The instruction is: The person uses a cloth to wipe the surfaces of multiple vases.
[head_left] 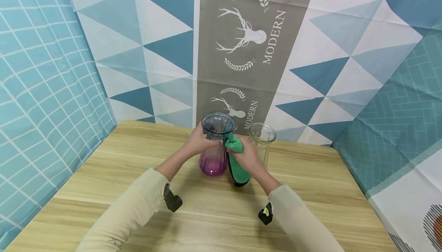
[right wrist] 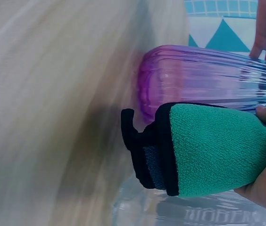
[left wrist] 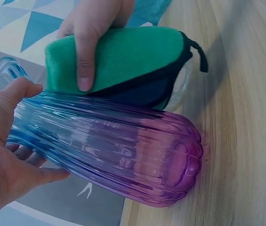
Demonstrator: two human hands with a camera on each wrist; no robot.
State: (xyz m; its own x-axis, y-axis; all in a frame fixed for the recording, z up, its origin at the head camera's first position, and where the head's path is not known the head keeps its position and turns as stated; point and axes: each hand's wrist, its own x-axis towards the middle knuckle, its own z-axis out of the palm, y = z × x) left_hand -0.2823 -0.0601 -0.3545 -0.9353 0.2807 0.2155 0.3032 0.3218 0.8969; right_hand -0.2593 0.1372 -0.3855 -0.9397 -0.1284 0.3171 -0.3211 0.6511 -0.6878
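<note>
Head view: the left hand (head_left: 202,142) is holding a purple-blue vase (head_left: 213,162) in its fingers near the tabletop (head_left: 114,175), and the right hand (head_left: 246,153) is gripping a green cloth (head_left: 239,169). Left wrist view: the cloth is hanging beside the vase. Right wrist view: a clear vase (right wrist: 145,207) is standing past the cloth.

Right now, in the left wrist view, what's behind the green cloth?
A sliver of the clear glass vase shows past the end of the green cloth. The rest of the vase isn't visible there, and I can't tell what else the cloth covers.
</note>
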